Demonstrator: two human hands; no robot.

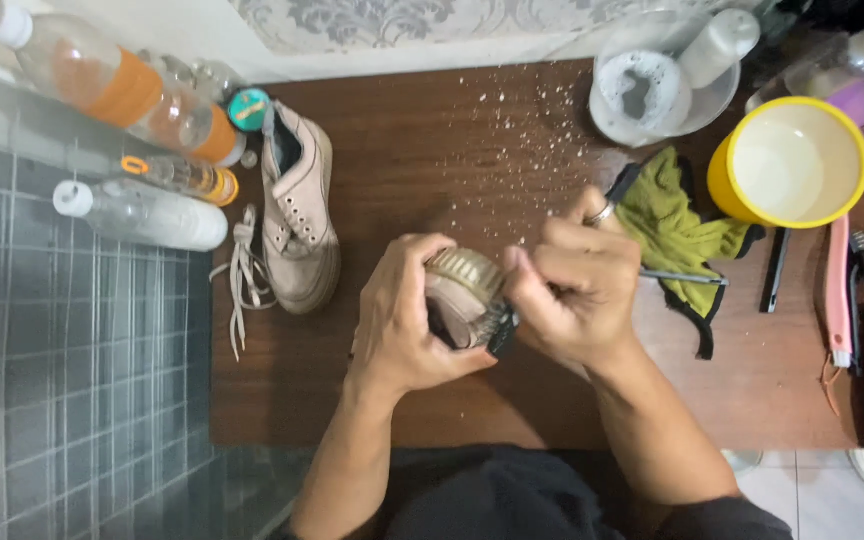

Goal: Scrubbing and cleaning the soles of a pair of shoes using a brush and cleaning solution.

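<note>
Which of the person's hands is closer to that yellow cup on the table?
The right. The right hand is just lower left of the yellow cup, with the green cloth lying between them. The left hand is farther left, gripping a shoe.

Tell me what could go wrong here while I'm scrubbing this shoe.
1. The brush may flick more foam specks across the wooden board toward the clean shoe.
2. The left hand holds the wet shoe only at its end; that grip could slip.
3. The right hand could knock the yellow cup.
</note>
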